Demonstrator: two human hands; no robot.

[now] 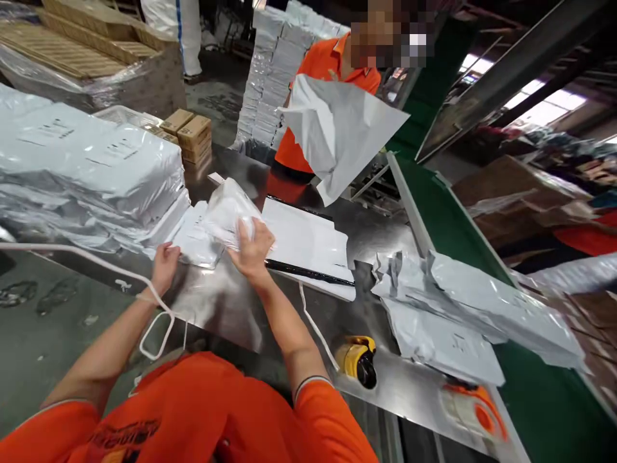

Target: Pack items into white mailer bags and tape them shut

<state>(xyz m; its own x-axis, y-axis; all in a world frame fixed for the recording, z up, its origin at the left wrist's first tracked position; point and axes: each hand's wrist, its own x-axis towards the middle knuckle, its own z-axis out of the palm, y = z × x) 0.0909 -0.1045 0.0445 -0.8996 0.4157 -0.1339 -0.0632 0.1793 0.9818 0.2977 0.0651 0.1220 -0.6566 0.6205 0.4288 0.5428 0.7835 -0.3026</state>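
My right hand (253,249) grips the near side of a soft white package in clear plastic (231,204), thumb raised and fingers spread over it. My left hand (165,265) has its fingers drawn together in a pinch by the near corner of a flat white packet (196,239); whether anything is between them cannot be made out. That packet lies on the metal table (216,302), against a tall pile of plastic-wrapped white packages (120,167). Just right of my right hand is a stack of flat white sheets or bags (306,241) with black bands along two sides.
Opposite, a co-worker in an orange shirt (294,154) holds up a grey-white plastic bag (332,128). White bags (448,321) lie by a green conveyor (434,206). A yellow-black tool (357,360), an orange tape dispenser (477,411), small cartons (193,135) and a white cord (96,251) are nearby.
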